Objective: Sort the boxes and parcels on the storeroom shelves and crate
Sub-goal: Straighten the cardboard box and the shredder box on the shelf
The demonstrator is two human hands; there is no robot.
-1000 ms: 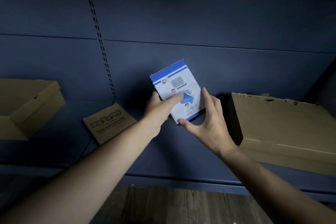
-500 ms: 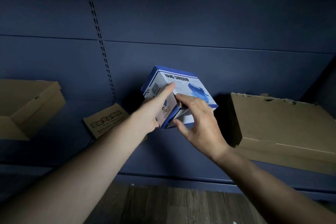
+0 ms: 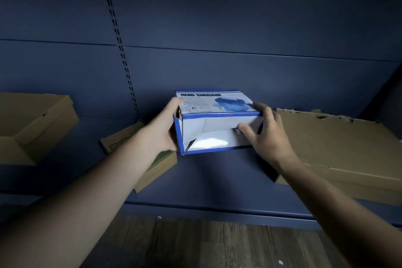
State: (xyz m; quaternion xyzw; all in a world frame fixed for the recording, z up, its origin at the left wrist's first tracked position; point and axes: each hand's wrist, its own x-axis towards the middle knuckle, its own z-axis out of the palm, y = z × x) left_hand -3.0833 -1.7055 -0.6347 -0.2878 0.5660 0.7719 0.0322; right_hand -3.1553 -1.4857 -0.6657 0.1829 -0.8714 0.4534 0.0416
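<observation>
The left hand [image 3: 167, 124] holds the left end of the blue box [image 3: 215, 104]. Its thumb lies on the top corner. Its other fingers are behind the box, so I cannot see them.

The right hand [image 3: 265, 137] holds the right end. It is spread wide. The thumb presses on the white front and the fingers bend round the top right corner.

The blue box sits flat between the two hands, with its picture side up. It is low over the dark blue shelf [image 3: 217, 180]. I cannot tell if it touches the shelf or is just above it. A flap at the bottom left of its front looks a bit loose. The small words on top are too blurry to read.

A small box [image 3: 156, 172] lies just under the left wrist. The arm hides most of its top. An open box [image 3: 32, 124] is well off to the left of the left hand, and the edge of the picture cuts it off.

A flat box [image 3: 339, 146] lies just to the right of the right hand. The right wrist hides its near corner. Its top edge looks torn.

A rail [image 3: 121, 50] with little slots runs up the back wall, above the left hand. A wood floor [image 3: 217, 243] shows below both arms.
</observation>
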